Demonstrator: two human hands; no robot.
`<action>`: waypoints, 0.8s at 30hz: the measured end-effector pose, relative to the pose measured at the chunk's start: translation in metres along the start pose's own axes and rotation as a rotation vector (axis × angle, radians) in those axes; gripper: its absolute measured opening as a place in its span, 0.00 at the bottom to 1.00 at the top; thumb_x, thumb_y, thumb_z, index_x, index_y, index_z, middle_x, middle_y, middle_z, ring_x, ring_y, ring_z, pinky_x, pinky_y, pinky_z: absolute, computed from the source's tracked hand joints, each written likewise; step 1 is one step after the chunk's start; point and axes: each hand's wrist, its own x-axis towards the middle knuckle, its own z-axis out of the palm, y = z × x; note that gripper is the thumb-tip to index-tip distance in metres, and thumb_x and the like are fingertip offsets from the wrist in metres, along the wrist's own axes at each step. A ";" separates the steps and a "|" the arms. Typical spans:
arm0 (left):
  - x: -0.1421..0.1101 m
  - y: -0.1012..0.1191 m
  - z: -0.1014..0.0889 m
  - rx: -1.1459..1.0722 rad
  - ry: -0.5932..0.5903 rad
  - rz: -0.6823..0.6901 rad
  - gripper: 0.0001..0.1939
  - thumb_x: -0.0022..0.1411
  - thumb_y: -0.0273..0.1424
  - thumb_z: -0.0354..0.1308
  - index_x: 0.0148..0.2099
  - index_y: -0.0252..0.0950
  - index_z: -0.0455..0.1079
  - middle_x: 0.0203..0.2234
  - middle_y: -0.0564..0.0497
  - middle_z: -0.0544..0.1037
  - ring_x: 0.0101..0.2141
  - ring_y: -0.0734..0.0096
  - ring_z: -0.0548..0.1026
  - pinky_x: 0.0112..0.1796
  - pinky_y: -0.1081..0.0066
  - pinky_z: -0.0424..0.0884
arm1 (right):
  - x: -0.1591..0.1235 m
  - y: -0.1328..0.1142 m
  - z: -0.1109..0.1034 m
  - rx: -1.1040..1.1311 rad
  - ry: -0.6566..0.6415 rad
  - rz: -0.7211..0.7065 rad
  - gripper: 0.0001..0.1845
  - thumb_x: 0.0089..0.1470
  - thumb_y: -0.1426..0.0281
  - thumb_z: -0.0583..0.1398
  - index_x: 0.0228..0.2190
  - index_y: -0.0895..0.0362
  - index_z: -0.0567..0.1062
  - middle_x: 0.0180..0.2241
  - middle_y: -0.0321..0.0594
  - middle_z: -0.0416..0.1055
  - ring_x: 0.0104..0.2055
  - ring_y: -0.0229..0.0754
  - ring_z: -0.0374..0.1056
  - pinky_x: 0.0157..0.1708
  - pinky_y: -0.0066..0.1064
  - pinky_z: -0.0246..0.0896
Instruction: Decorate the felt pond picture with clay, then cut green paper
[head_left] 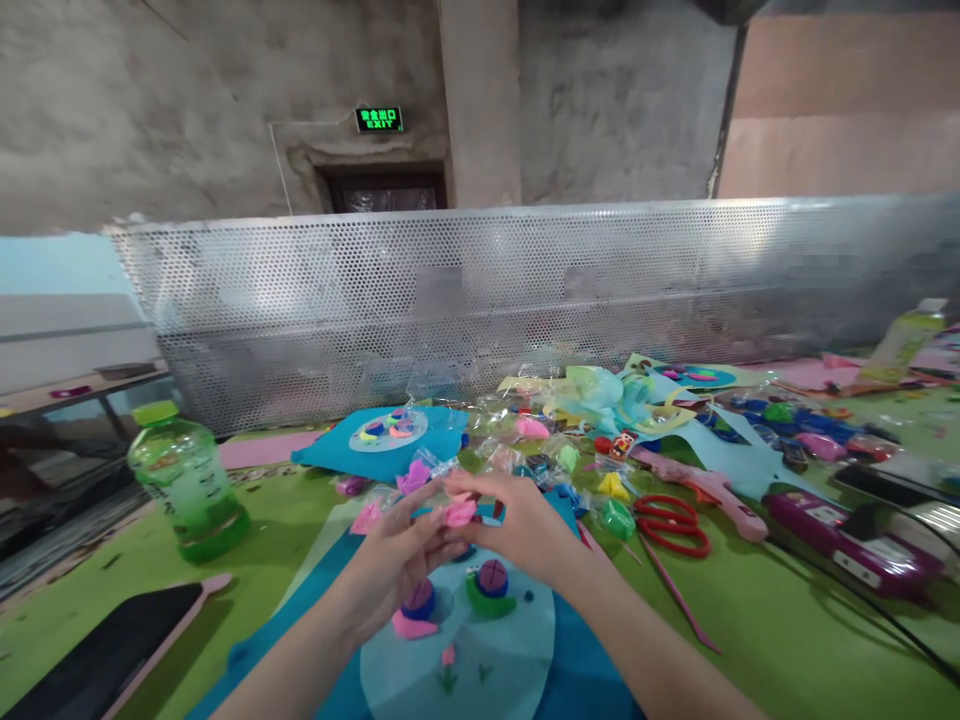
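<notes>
Over the middle of the work, my left hand (397, 555) and my right hand (521, 520) meet, their fingers closed on a small lump of pink modelling clay (460, 511). Below them lies a light blue paper oval (517, 665) on a darker blue sheet (577, 685). It carries a pink clay snail (414, 627) with a blue and purple shell, partly covered by my left hand. Beside that one sits a green clay snail (491, 604) with a purple shell. Lower on the oval is a small pink clay flower (448, 655) with green leaves.
A green-capped bottle (184, 480) and a phone (112, 650) lie to the left. Red-handled scissors (673, 526), a pink stick (679, 595), a pink glue gun (709, 485) and a purple device (855, 540) are on the right. Another clay picture (390, 430) and a perforated metal panel (487, 300) stand behind.
</notes>
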 end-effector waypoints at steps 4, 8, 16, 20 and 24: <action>-0.003 -0.004 -0.001 0.252 -0.044 0.097 0.46 0.47 0.27 0.65 0.62 0.35 0.42 0.27 0.49 0.79 0.30 0.67 0.76 0.36 0.70 0.71 | 0.000 0.000 0.003 -0.088 -0.018 -0.068 0.15 0.45 0.72 0.62 0.38 0.49 0.77 0.37 0.36 0.76 0.42 0.47 0.68 0.40 0.37 0.62; -0.003 -0.003 0.000 0.241 0.033 0.120 0.43 0.48 0.27 0.64 0.61 0.31 0.44 0.19 0.53 0.78 0.25 0.72 0.75 0.32 0.74 0.71 | 0.000 -0.003 0.000 -0.133 -0.091 -0.176 0.14 0.52 0.69 0.58 0.42 0.48 0.74 0.42 0.34 0.74 0.43 0.44 0.68 0.40 0.35 0.61; 0.001 0.008 0.006 -0.010 0.097 0.070 0.25 0.60 0.23 0.51 0.58 0.32 0.52 0.26 0.48 0.78 0.33 0.70 0.77 0.33 0.74 0.73 | 0.000 0.003 -0.011 -0.021 0.086 -0.098 0.18 0.55 0.68 0.54 0.48 0.49 0.68 0.49 0.36 0.68 0.50 0.42 0.64 0.45 0.35 0.62; -0.001 0.003 0.005 -0.028 0.022 0.052 0.28 0.58 0.30 0.55 0.58 0.31 0.51 0.24 0.48 0.78 0.29 0.67 0.77 0.35 0.68 0.74 | -0.001 0.006 -0.003 -0.062 0.057 -0.063 0.29 0.48 0.65 0.61 0.53 0.47 0.62 0.46 0.38 0.71 0.43 0.44 0.68 0.38 0.36 0.66; -0.004 -0.005 0.004 0.119 -0.059 0.099 0.45 0.47 0.30 0.65 0.62 0.34 0.42 0.26 0.47 0.79 0.30 0.63 0.77 0.35 0.65 0.72 | -0.001 0.008 0.004 -0.118 0.001 -0.123 0.20 0.46 0.66 0.62 0.44 0.51 0.73 0.43 0.38 0.73 0.47 0.47 0.66 0.44 0.38 0.62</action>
